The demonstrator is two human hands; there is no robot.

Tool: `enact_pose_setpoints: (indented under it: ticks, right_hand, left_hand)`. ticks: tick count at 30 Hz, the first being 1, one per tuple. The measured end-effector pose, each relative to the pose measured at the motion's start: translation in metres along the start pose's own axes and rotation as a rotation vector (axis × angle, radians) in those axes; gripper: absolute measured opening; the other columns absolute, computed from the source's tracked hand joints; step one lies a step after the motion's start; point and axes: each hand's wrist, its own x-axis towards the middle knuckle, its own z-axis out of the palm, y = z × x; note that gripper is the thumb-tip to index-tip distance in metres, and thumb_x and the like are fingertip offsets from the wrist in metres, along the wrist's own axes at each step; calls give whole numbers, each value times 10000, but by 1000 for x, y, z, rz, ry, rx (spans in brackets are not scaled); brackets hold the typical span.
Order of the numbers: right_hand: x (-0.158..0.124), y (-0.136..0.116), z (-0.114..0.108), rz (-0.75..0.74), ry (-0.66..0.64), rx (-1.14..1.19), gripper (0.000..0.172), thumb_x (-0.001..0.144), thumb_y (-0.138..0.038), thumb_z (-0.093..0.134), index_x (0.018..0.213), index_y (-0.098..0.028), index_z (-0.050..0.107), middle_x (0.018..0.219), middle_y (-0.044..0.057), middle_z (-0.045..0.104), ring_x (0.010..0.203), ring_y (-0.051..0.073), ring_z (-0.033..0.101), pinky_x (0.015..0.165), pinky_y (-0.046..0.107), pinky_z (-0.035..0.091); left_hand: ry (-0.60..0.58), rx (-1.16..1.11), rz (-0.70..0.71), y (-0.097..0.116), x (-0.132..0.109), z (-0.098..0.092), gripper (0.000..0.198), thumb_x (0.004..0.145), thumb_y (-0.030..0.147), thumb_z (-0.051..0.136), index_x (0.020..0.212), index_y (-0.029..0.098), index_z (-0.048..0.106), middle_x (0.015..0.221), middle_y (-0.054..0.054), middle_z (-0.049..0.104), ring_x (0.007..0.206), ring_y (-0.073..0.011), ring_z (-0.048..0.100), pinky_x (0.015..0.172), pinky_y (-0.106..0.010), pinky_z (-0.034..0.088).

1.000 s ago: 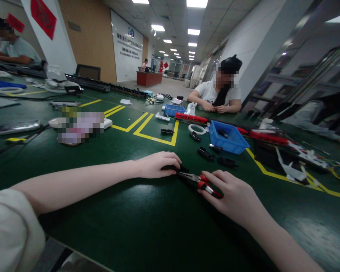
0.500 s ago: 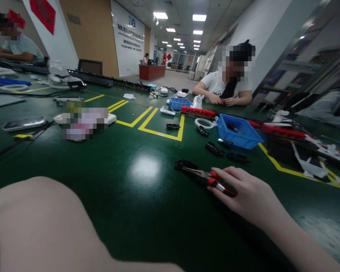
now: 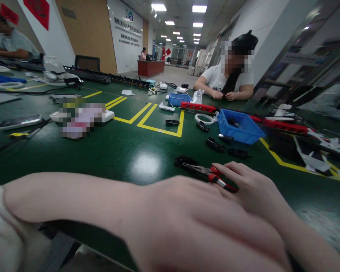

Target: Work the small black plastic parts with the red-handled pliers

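Note:
My right hand [image 3: 255,185] has its fingers around the red and black handles of needle-nose pliers [image 3: 205,170], which lie low over the green table. The jaws of the pliers meet a small black plastic part [image 3: 184,161]. My left hand [image 3: 204,226] is large and close to the camera, its back facing me. It reaches across in front of my right hand and covers part of it. The left fingers are blurred and mostly hidden, so what they touch does not show. Several similar black parts [image 3: 215,144] lie just beyond the pliers.
A blue bin [image 3: 240,130] with black parts inside stands behind the loose parts. Beside it are a white ring [image 3: 204,119] and a red strip [image 3: 197,107]. A phone [image 3: 19,121] lies at left. Across the table [image 3: 113,155] sits a person [image 3: 226,77].
My left arm has swung in from the lower left, bringing the left hand across to my right hand. The right hand and pliers have barely moved. The view has shifted slightly.

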Motion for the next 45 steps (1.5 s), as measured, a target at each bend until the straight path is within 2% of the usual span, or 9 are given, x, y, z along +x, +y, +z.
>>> enact_pose_setpoints:
  ticks: [1,2,5,8,11,14,30,38,45]
  right_hand:
    - [0,0,-1,-2,-9,-2,353,892,-443,503,1102,-215,673,915,82,686,746,194,630,594,296,483]
    - [0,0,-1,-3,-16,-3,354,891,-441,503,1101,-212,673,905,83,685,743,196,628,584,295,478]
    - [0,-1,-2,-4,-16,-1,367,876,-445,524,1095,-189,670,904,90,680,741,204,629,582,305,481]
    - [1,-2,-2,-5,-20,3,369,881,-438,520,1093,-177,669,924,94,676,746,204,633,600,312,491]
    - [1,-2,-1,-5,-24,5,366,880,-438,527,1097,-179,670,931,92,676,745,203,635,601,310,490]
    - [1,-1,-2,2,-20,9,361,872,-435,543,1093,-180,672,932,90,678,742,201,638,595,305,488]
    - [2,6,-3,41,-29,23,385,860,-458,557,1110,-184,663,1001,80,692,803,213,660,651,338,517]
    - [1,12,-8,21,34,-81,382,842,-450,573,1081,-172,677,988,97,699,803,237,651,642,358,492]
    - [2,11,-10,43,29,-10,394,850,-474,563,1096,-185,668,1011,86,696,821,226,662,655,350,510]
  left_hand:
    - [113,-83,27,-13,6,-1,247,933,392,492,1026,338,714,932,2,726,855,-145,687,768,-198,581]
    - [125,-129,22,-29,9,0,207,945,306,508,974,257,707,965,-40,709,866,-136,679,814,-196,563]
    - [217,-129,-94,-79,8,9,125,920,222,557,967,176,663,1000,-102,648,936,-173,645,853,-284,541]
    - [110,-113,-156,-117,-5,15,224,863,249,655,1067,159,639,1123,-126,618,1082,-220,598,981,-372,485]
    - [4,-71,-163,-136,-17,17,263,852,265,673,1086,149,649,1155,-128,614,1105,-229,588,995,-377,468]
    - [-74,-54,-176,-143,-24,20,268,854,248,667,1106,157,658,1151,-112,632,1071,-217,609,965,-361,483]
    - [-159,14,-232,-142,-26,25,210,900,252,603,1098,181,608,1183,-92,605,1053,-210,616,885,-342,501]
    - [-172,67,-226,-142,-26,27,182,927,267,570,1085,181,596,1147,-79,630,1012,-201,625,856,-327,494]
    - [-163,21,-219,-143,-26,27,170,920,238,578,1077,181,608,1160,-88,626,1051,-208,609,891,-343,486]
